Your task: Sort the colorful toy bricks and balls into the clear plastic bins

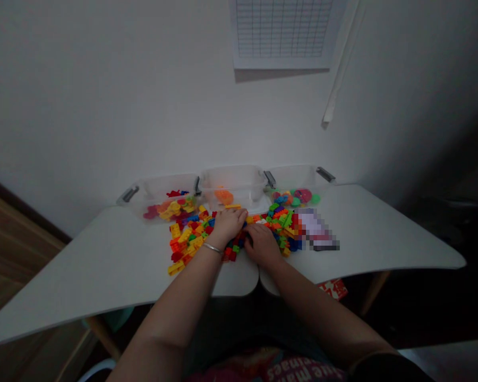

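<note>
A heap of small plastic building blocks (191, 239) in yellow, orange, red, green and blue lies spread across the middle of the white table (103, 265). My left hand (229, 223), with a thin bracelet on the wrist, rests palm down on the pile with its fingers curled over the blocks near the middle bin. My right hand (261, 243) lies just beside it, fingers bent down into the blocks. What either hand holds under its fingers is hidden.
Three clear plastic bins stand in a row against the wall: the left bin (163, 199) holds yellow and red pieces, the middle bin (231, 188) an orange piece, the right bin (298, 185) round coloured pieces. A blurred flat object (316, 231) lies right of the pile.
</note>
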The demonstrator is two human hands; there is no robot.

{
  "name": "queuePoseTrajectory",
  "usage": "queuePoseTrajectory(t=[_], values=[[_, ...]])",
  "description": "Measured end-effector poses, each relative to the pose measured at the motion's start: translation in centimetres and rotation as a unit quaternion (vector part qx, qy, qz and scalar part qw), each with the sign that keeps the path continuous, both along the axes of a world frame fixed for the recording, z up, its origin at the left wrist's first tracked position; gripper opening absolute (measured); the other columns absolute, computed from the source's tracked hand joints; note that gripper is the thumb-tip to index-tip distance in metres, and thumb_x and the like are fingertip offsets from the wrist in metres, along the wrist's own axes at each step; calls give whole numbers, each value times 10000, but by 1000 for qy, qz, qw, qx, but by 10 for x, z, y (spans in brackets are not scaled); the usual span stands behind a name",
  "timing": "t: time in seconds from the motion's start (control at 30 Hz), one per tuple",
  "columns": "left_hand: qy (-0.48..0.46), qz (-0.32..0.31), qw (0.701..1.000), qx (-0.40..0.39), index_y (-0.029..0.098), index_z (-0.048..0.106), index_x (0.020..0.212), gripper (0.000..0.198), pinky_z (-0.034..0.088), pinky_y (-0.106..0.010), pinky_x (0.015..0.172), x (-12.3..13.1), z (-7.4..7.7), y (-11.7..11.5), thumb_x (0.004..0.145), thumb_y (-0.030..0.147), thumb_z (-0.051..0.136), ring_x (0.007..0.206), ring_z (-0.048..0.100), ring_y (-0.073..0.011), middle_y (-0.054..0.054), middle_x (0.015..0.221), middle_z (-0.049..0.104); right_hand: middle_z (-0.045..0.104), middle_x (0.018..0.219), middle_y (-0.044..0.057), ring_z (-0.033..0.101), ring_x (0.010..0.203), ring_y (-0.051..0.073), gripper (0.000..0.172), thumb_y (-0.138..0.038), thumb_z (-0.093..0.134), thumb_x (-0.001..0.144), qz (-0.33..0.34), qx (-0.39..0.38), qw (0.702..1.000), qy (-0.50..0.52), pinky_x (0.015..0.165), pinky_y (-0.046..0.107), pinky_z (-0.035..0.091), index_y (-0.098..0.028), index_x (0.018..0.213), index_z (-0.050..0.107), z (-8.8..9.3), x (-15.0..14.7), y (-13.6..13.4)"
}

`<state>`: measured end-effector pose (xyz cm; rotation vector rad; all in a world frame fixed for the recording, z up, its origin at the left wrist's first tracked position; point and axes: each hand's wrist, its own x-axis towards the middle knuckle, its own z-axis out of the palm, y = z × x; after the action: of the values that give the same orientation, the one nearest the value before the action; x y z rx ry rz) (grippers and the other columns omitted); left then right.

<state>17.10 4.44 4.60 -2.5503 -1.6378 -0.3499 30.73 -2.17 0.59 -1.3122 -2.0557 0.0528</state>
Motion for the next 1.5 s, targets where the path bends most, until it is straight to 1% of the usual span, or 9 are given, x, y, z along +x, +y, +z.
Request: queuePoseTrajectory(t=[0.13, 0.43, 0.6, 0.77, 0.93, 1.13, 1.27, 1.4, 1.5], values=[[56, -5, 998, 17, 232, 566, 1300, 411, 388, -513, 930, 6, 1, -9, 977, 360, 348, 1110, 554, -327, -183, 1201, 615, 659, 1011, 108, 566, 1007, 246, 238, -136, 497, 807, -9, 6, 1000, -16, 1002, 393, 416, -150, 1004, 630, -2, 0, 1], [29, -21, 999, 18, 224, 640, 1190, 348, 370, -505, 966, 11, 1, -7, 960, 304, 391, 1128, 554, -302, -144, 1224, 636, 658, 1007, 115, 566, 1002, 248, 222, -139, 497, 810, -16, 0, 999, -28, 984, 389, 425, -149, 988, 629, 0, 0, 1], [-19, 41, 999, -3, 198, 670, 1126, 337, 284, -537, 1061, 19, -3, 0, 934, 306, 415, 1114, 567, -272, -138, 1184, 645, 658, 984, 125, 570, 991, 245, 214, -138, 495, 819, -21, 3, 999, -36, 982, 376, 429, -129, 985, 629, 0, 0, 1], [65, -7, 998, 13, 220, 630, 1162, 334, 328, -548, 1000, 21, -3, -1, 962, 318, 381, 1105, 556, -286, -153, 1157, 624, 664, 1011, 129, 571, 1011, 249, 229, -146, 506, 823, -23, 3, 999, -33, 996, 382, 420, -118, 1012, 632, -2, 0, 2], [88, 1, 996, 23, 235, 607, 1187, 322, 357, -529, 965, 22, -5, -2, 967, 325, 390, 1073, 563, -291, -167, 1167, 611, 668, 1023, 122, 572, 1019, 244, 245, -139, 504, 820, -18, 8, 1000, -22, 1003, 378, 414, -124, 1028, 632, -2, 1, 2], [98, -40, 994, 28, 122, 647, 1066, 266, 401, -444, 909, 21, -6, 5, 936, 214, 433, 1068, 547, -285, -161, 1043, 660, 662, 952, 114, 573, 967, 243, 186, -145, 493, 823, -25, 9, 999, -34, 962, 373, 430, -136, 944, 635, -1, 0, 1], [77, -53, 995, 35, 101, 674, 1023, 266, 407, -439, 890, 20, -6, 7, 915, 208, 455, 1058, 543, -286, -169, 1010, 669, 657, 955, 110, 569, 974, 240, 188, -144, 497, 811, -26, 9, 999, -31, 966, 372, 427, -143, 943, 631, -3, 0, 2], [-18, -21, 999, 32, 102, 721, 928, 311, 411, -433, 908, 20, -10, 12, 908, 211, 430, 1027, 554, -272, -169, 988, 669, 657, 947, 109, 570, 962, 245, 180, -143, 495, 810, -27, 6, 999, -32, 948, 375, 435, -146, 929, 630, -2, 1, 2], [-52, -6, 998, 31, 122, 734, 901, 338, 414, -423, 932, 17, -11, 15, 916, 213, 409, 1002, 563, -247, -148, 992, 669, 660, 957, 100, 569, 967, 242, 190, -136, 498, 807, -18, 7, 1000, -23, 950, 376, 433, -155, 942, 631, -1, 1, 2]])
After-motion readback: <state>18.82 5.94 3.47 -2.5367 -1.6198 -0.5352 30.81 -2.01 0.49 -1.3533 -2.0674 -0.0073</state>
